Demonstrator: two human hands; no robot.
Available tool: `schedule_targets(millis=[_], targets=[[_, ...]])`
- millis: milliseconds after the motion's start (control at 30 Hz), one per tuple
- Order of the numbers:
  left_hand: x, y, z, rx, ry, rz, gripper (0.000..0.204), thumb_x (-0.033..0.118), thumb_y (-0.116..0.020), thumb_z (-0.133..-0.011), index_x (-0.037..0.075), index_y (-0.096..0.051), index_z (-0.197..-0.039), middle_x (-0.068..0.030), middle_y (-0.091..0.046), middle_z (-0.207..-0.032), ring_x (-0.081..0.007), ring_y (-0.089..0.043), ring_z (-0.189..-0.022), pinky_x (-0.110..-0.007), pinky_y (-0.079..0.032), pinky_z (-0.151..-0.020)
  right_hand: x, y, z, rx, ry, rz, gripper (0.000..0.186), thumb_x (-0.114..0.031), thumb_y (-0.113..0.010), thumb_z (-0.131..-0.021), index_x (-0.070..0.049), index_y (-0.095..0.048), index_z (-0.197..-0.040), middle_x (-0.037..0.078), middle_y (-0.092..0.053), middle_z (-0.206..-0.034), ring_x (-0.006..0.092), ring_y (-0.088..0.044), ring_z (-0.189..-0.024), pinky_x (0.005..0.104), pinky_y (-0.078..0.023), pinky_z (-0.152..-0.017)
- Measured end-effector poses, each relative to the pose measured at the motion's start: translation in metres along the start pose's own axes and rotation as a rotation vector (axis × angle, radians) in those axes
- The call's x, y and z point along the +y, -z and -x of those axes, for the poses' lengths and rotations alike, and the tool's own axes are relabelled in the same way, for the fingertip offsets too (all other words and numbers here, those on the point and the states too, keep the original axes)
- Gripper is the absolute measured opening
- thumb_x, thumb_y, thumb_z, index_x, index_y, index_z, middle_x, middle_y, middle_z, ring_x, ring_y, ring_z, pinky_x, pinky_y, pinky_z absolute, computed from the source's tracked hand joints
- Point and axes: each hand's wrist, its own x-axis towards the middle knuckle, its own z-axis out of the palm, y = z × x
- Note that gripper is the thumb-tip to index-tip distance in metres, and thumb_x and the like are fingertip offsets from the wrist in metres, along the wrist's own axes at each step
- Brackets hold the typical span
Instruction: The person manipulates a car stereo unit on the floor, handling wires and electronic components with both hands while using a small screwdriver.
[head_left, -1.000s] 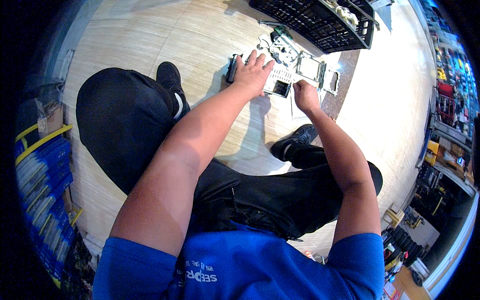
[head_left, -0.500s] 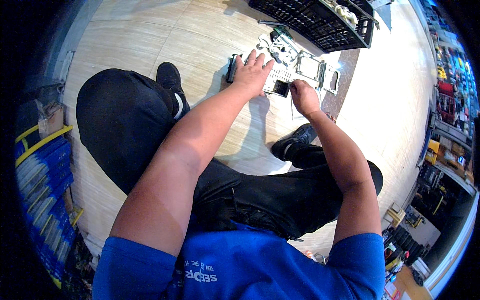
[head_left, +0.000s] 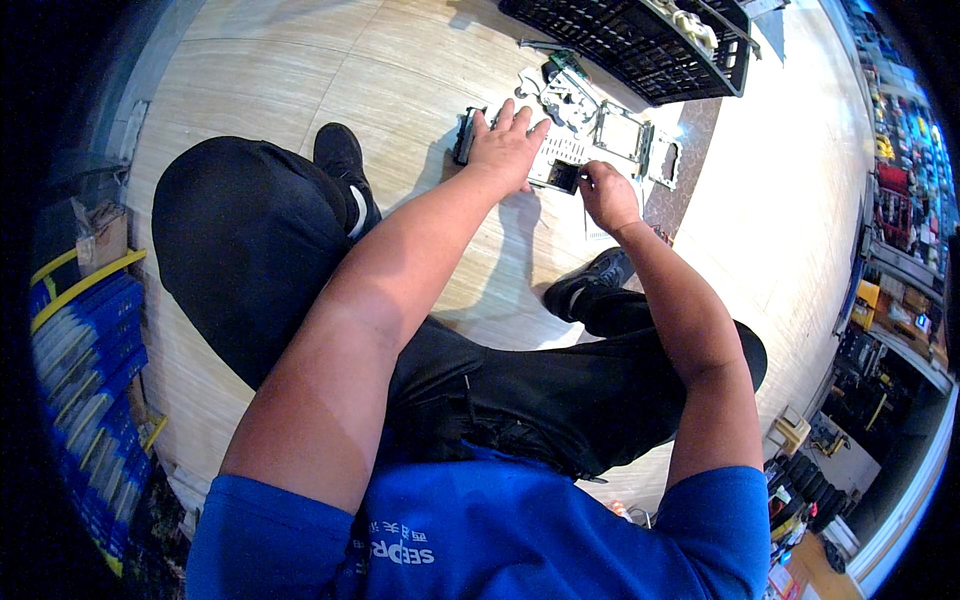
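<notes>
"What's on the left?"
"The left hand [head_left: 505, 155], fingers spread wide, seemingly steadying the slotted casing [head_left: 561, 150] on the floor [head_left: 400, 80]. It hides the casing's near end."
"And rightward?"
"The right hand [head_left: 608, 198], curled into a pinch beside the dark opening [head_left: 563, 177]. Can't tell if that grip holds anything."
"The step?"
"Probably close fingerwork there; next calls for steady bracing."

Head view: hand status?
Left hand spread over pale slotted casing; right hand curled at its dark square opening, grip unclear; black plastic crate beyond, touching neither.
</notes>
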Motion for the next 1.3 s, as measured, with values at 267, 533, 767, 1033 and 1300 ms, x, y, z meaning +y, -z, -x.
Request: schedule_targets(millis=[267,533,767,1033,1300], targets=[[0.0,0.002,0.001,-0.026,0.002,0.005,0.107,0.033,-0.088,-0.071,0.022,-0.027,-0.158,-0.0113,-0.026,-0.163,-0.0343,-0.017,-0.153,-0.065,-0.022,-0.117,0.0,-0.005,-0.001,0.053,-0.009,-0.013,0.017,-0.02,-0.056,-0.097,-0.005,-0.064,-0.101,0.023,-0.068,-0.103,0.0426,-0.067,-0.092,0.0503,-0.053,-0.081],[-0.002,-0.001,0.001,-0.001,-0.006,0.011,0.106,0.032,-0.089,-0.07,0.022,-0.029,-0.158,-0.0113,-0.026,-0.163,-0.0349,-0.018,-0.152,-0.065,-0.022,-0.117,0.0,-0.001,-0.004,-0.001,-0.081,0.022,0.023,-0.023,-0.055,-0.099,-0.003,-0.065,-0.101,0.024,-0.068,-0.103,0.0433,-0.067,-0.093,0.0515,-0.052,-0.083],[-0.001,-0.003,0.0,-0.005,0.006,-0.004,0.105,0.034,-0.089,-0.071,0.023,-0.031,-0.157,-0.0099,-0.027,-0.162,-0.033,-0.015,-0.153,-0.067,-0.018,-0.117,-0.001,0.0,-0.009,0.015,-0.051,0.017,0.023,-0.023,-0.059,-0.096,0.0,-0.063,-0.096,0.026,-0.068,-0.095,0.0442,-0.067,-0.092,0.0525,-0.052,-0.082],[0.0,0.003,0.002,-0.025,0.001,-0.006,0.106,0.033,-0.087,-0.072,0.021,-0.027,-0.158,-0.0114,-0.025,-0.163,-0.0347,-0.018,-0.152,-0.066,-0.022,-0.116,-0.01,0.005,-0.014,0.022,-0.18,-0.103,0.022,-0.02,-0.061,-0.092,0.001,-0.07,-0.091,0.028,-0.069,-0.091,0.0446,-0.068,-0.09,0.0504,-0.053,-0.083],[-0.001,0.003,0.002,-0.023,-0.006,-0.012,0.106,0.033,-0.087,-0.072,0.021,-0.027,-0.158,-0.0116,-0.026,-0.163,-0.0346,-0.018,-0.152,-0.066,-0.022,-0.115,-0.012,0.01,-0.017,-0.044,-0.23,-0.096,0.021,-0.02,-0.064,-0.09,0.0,-0.072,-0.092,0.026,-0.07,-0.093,0.0428,-0.068,-0.092,0.0487,-0.053,-0.085]])
